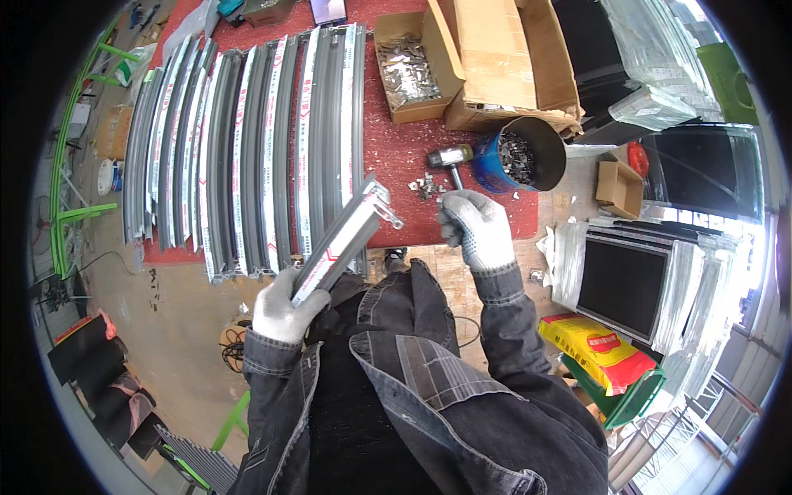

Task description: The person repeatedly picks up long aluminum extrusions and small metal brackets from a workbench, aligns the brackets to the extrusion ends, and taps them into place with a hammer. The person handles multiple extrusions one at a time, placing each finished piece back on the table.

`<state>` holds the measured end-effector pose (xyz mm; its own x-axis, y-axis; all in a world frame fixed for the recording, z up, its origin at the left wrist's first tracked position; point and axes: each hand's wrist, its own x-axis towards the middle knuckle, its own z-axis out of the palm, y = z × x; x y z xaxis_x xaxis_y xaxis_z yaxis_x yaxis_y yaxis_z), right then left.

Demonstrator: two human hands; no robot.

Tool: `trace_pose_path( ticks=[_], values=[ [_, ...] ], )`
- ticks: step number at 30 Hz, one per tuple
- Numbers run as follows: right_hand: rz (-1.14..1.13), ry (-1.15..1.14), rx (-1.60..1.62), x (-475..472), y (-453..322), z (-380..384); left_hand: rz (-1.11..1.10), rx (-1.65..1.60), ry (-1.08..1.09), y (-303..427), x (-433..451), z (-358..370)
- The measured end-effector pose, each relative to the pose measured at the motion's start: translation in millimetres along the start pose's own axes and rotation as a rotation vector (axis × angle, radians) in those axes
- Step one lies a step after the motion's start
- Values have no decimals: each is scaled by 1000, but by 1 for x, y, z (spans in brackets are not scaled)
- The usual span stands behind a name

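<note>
My left hand (286,307), in a white-grey work glove, grips a grey metal frame profile (337,247) with a printed protective film strip. The profile tilts up to the right, and a metal corner fitting (387,208) sticks out at its far end. My right hand (477,226), gloved too, is at the table's front edge with its fingers curled; whether a small part is pinched in them cannot be seen. Just beyond it lies a mallet (448,157), its handle running towards the hand. Small metal clips (426,185) lie loose beside the mallet.
Several film-striped profiles (249,154) lie side by side across the red table (396,145). At the back are a carton of metal parts (455,99) and a larger cardboard box (498,55). A blue bucket of clips (489,164) stands right; wrapped panels (625,284) are stacked beyond.
</note>
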<state>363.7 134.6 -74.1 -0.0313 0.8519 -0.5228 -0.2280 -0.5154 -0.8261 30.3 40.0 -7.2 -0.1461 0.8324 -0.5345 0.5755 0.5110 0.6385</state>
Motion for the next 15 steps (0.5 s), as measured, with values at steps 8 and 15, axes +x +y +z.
trace_pose_path(
  ticks=[8,15],
  values=[
    [-88,-123,-273,3,-33,28,94,116,-25,-4,-2,2],
    [-168,-197,-428,17,-43,41,150,183,-15,-4,-8,1]
  ],
)
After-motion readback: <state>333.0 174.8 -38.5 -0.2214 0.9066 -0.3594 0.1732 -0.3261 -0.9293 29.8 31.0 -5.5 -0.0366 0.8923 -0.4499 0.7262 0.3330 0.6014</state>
